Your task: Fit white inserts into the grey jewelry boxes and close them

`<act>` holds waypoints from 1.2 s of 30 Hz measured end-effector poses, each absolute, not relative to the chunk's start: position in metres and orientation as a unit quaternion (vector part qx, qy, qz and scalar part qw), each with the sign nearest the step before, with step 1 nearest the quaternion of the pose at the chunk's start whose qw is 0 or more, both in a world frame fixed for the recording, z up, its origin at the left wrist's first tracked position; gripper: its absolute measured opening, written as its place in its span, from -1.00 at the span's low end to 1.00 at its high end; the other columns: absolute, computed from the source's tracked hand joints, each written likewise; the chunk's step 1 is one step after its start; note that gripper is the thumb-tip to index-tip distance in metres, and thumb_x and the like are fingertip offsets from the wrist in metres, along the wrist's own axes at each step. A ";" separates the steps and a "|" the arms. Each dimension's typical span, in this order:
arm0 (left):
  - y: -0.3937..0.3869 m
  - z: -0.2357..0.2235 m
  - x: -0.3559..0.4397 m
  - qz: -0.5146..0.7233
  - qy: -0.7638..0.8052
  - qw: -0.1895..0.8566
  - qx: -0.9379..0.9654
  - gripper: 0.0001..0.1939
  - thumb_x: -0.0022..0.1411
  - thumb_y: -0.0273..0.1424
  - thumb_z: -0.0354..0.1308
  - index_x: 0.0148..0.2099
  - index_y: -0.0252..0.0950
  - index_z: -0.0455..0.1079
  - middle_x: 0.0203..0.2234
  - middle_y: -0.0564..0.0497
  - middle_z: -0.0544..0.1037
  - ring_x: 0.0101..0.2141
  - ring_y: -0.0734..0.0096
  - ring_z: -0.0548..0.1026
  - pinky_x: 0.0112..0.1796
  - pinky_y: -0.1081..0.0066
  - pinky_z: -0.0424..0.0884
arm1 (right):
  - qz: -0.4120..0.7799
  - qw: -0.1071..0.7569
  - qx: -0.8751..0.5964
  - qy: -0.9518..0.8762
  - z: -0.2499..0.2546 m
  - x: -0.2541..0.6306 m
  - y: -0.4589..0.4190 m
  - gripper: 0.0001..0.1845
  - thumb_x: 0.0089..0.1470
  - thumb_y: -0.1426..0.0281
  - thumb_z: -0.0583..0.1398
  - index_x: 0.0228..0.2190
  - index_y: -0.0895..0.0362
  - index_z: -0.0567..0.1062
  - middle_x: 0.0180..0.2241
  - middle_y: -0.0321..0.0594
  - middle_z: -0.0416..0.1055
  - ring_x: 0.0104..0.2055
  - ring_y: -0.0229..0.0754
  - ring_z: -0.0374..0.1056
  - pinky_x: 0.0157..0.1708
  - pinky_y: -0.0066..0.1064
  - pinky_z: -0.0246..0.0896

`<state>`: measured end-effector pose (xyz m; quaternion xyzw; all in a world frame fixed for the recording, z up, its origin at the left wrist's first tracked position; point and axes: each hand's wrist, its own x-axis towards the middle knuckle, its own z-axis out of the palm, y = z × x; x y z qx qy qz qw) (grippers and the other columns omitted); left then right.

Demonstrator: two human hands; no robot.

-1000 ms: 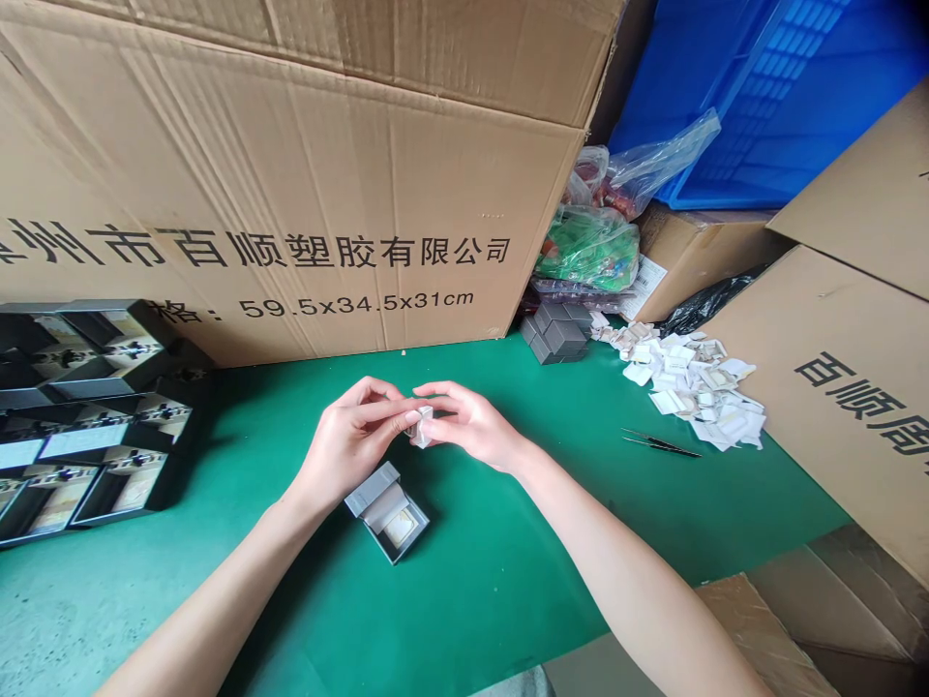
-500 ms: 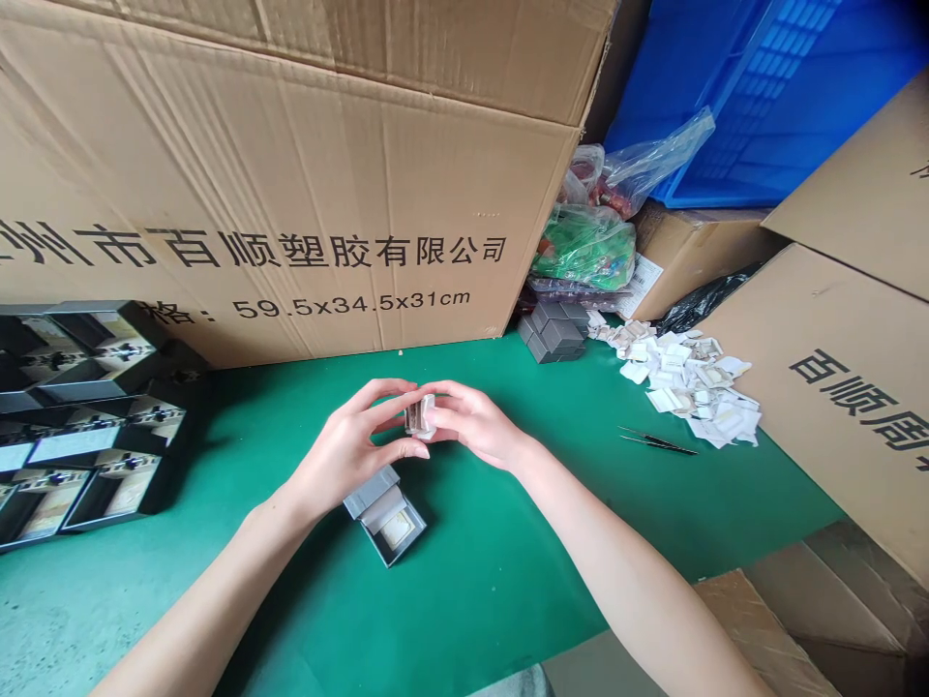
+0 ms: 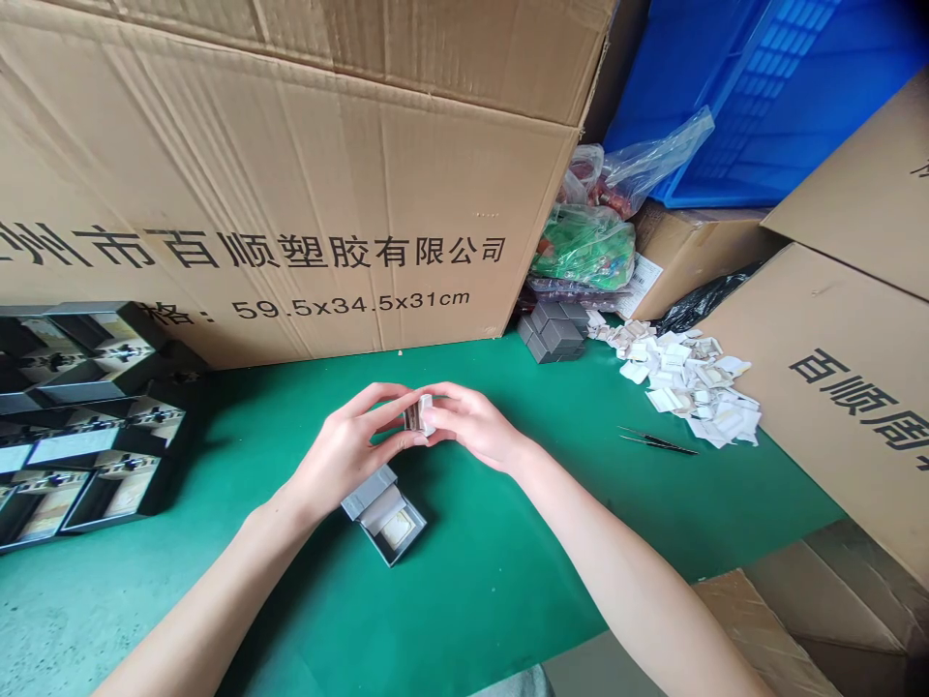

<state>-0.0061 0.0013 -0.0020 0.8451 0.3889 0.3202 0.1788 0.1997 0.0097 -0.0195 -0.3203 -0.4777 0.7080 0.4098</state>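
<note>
Small white insert [image 3: 425,414] is held upright near the centre of the frame, pinched between the fingertips of both hands above a green work mat [image 3: 479,590]. Both forearms are extended from the bottom of the frame and angled toward each other. The left hand [image 3: 346,450] is half closed, with its fingers curved over the top of the insert and its thumb brought beneath it. The right hand [image 3: 471,424] is also half closed, with its fingertips pressed against the right side of the insert. The insert is gripped by both hands, and the fingertips of the two hands are almost touching around it.

Just below the left hand, an open grey jewellery box [image 3: 383,513] is set on the mat, with its lid tilted back and a cream pad seated inside. It is not touched by either hand. Rows of open black boxes [image 3: 94,426] are laid out at the left edge of the frame. Right of the hands, a small stack of grey boxes [image 3: 553,335] is placed against a large printed cardboard carton [image 3: 290,194]. A heap of white card pieces [image 3: 686,382] is spread beside the stack, and tweezers [image 3: 657,441] are laid on the mat below the heap. A blue plastic crate [image 3: 762,97] is seen at the upper right, with plastic bags [image 3: 587,247] below it.
</note>
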 end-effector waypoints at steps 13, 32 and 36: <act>0.001 -0.002 -0.005 0.328 0.389 0.142 0.849 -0.57 0.33 -0.10 0.14 0.15 -0.15 0.45 0.00 -0.06 0.52 -0.11 0.25 0.57 -0.08 0.36 0.52 | 0.689 0.417 -0.333 -0.491 -0.016 0.198 0.008 -0.63 0.05 0.26 0.35 -0.11 0.05 0.45 -0.27 -0.29 0.49 -0.28 -0.28 0.41 -0.32 -0.45 0.32; -0.001 0.000 -0.002 0.337 0.392 0.146 0.844 -0.61 0.35 -0.08 0.10 0.07 -0.16 0.49 -0.02 -0.08 0.55 -0.08 0.20 0.56 -0.06 0.29 0.51 | 0.690 0.410 -0.321 -0.502 -0.019 0.200 0.010 -0.66 0.07 0.25 0.33 -0.13 0.05 0.42 -0.35 -0.34 0.43 -0.37 -0.31 0.36 -0.38 -0.45 0.23; -0.001 -0.001 -0.002 0.336 0.393 0.159 0.841 -0.64 0.35 -0.12 0.12 0.06 -0.18 0.50 -0.01 -0.07 0.54 -0.10 0.24 0.57 -0.09 0.32 0.53 | 0.698 0.411 -0.314 -0.495 -0.020 0.201 0.010 -0.66 0.06 0.25 0.34 -0.14 0.05 0.41 -0.33 -0.34 0.42 -0.36 -0.32 0.36 -0.36 -0.45 0.23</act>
